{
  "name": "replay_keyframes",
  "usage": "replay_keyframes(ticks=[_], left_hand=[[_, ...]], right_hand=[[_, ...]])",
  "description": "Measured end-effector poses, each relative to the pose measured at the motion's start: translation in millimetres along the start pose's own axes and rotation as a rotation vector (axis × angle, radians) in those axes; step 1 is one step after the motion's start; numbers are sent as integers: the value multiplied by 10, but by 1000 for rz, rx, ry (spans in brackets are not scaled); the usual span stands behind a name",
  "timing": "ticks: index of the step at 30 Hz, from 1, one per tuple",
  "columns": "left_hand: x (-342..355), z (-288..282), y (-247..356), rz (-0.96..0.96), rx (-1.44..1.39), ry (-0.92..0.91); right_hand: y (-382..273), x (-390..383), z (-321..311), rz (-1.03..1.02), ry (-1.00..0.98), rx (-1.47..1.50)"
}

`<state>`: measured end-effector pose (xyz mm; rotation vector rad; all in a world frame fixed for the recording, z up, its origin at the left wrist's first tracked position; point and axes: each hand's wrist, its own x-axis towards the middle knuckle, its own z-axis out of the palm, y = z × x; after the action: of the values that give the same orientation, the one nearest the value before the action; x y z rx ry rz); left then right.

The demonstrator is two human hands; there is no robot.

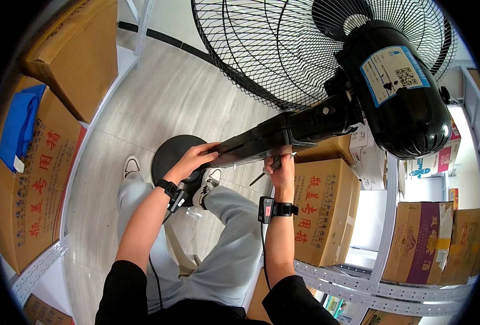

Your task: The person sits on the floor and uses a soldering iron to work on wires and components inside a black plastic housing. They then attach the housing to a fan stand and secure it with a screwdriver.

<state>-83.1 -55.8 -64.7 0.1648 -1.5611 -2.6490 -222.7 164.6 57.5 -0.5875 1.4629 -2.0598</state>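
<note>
A large black standing fan (pixel 299 129) leans across in front of me, its motor housing (pixel 408 103) and wire cage (pixel 251 49) at the upper right. My left hand (pixel 193 161) grips the lower end of the fan's control box, above the round black base (pixel 167 154). Under the box's right part, my right hand (pixel 281 170) is closed in a pinch. From its fingers a thin dark rod (pixel 257 179) sticks out down to the left; it looks like a screwdriver, though the fingers hide most of its handle. Both wrists wear black straps with small devices.
Cardboard boxes fill the white shelf (pixel 96 103) on the left, a folded blue cloth (pixel 22 124) on one of them. At the right stand a cardboard box (pixel 326 211) and a metal rack (pixel 389 233) with more cartons. My legs and shoes flank the base.
</note>
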Motion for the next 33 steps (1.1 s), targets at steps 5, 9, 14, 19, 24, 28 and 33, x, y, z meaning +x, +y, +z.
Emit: replay_keyframes(ticks=[5,9,14,19,24,28,33], left_hand=[[22,-10,-39,35,-21,-25],[11,-25,-30,24,1,-61],[-14,19,16,26,-45,-73],[-76,100,40,48,48,-25],[-28,79,-80,57,-75,-75],[-39,114,-56,42,-123,-74],[-41,97,-85,132,115,-50]], right_hand=[[-4,-7,-105,21,-59,9],[-9,-13,-101,-24,-76,5],[-58,-11,0,-40,-43,19],[-24,-20,1,-57,-5,22],[-8,-11,-70,-42,-21,-21],[8,-2,-108,-58,-5,-6],[-9,-4,-48,-33,23,14]])
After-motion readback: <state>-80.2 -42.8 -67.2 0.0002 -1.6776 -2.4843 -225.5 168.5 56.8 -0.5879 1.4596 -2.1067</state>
